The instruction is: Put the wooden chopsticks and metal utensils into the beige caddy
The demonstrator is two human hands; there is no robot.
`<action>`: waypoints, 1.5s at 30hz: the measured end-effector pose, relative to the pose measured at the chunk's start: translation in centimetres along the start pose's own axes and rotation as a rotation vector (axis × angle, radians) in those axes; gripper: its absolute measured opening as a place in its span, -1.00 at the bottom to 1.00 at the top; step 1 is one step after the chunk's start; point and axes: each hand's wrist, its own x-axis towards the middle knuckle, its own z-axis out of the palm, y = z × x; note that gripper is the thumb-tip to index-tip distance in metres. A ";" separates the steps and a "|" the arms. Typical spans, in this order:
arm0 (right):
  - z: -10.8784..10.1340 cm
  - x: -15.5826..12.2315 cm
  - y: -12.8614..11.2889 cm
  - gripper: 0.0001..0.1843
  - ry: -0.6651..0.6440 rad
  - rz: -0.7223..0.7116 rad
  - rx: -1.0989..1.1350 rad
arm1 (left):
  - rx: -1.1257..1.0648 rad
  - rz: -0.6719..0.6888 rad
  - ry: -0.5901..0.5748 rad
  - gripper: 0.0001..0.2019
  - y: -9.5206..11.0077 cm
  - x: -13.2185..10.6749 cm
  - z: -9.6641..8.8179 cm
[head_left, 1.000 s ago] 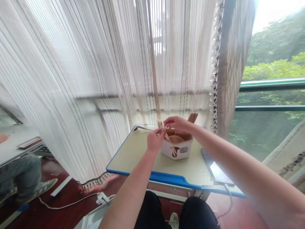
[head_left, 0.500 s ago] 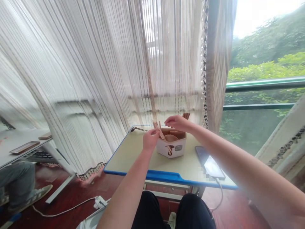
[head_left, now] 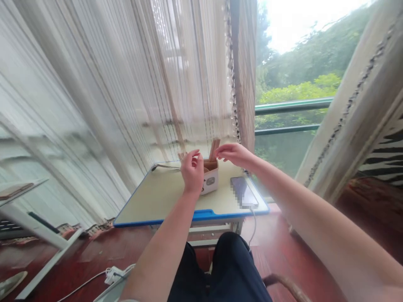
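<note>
A small white holder box [head_left: 211, 183] stands on the beige table with a blue rim [head_left: 217, 214]. Wooden chopsticks [head_left: 215, 147] stick up from its far side, and a few more tips [head_left: 181, 156] show behind my left hand. My left hand [head_left: 192, 173] hovers just in front of the box, palm towards me, fingers loosely curled and apart, with nothing seen in them. My right hand [head_left: 235, 154] reaches in from the right above the box. Its fingers are stretched out, the tips close to the tall chopsticks but not gripping them.
A dark phone [head_left: 244, 192] with a cable lies on the table right of the box. A metal utensil [head_left: 164, 166] lies at the table's far left. String curtains hang behind, a window rail to the right. A power strip [head_left: 113, 274] and cord lie on the red floor.
The view has swung right. My left hand has let go of the chopsticks it pinched and opened. My right hand stays above the box, now with its fingers spread.
</note>
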 end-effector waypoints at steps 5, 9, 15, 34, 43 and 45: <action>-2.0 -5.9 3.4 -0.76 0.126 0.123 -0.005 | -0.106 -0.021 -0.208 -0.79 1.9 -4.7 4.7; -2.2 -10.1 9.1 -0.73 0.326 0.204 -0.039 | -0.139 -0.167 -0.365 -0.80 0.2 -8.7 8.8; -0.8 -13.7 15.7 -0.73 0.509 0.314 -0.159 | -0.076 -0.376 -0.370 -0.81 -6.0 -13.0 12.1; 20.1 -5.0 10.6 -0.82 0.274 0.078 0.195 | -0.043 -0.607 0.133 -0.73 -12.7 -10.2 -5.7; 29.7 5.6 9.6 -0.72 0.173 0.061 0.191 | 0.028 -0.686 0.343 -0.76 -19.9 -4.0 -13.4; 30.8 8.9 10.2 -0.66 0.218 0.070 0.102 | 0.041 -0.773 0.341 -0.78 -21.9 -2.2 -13.5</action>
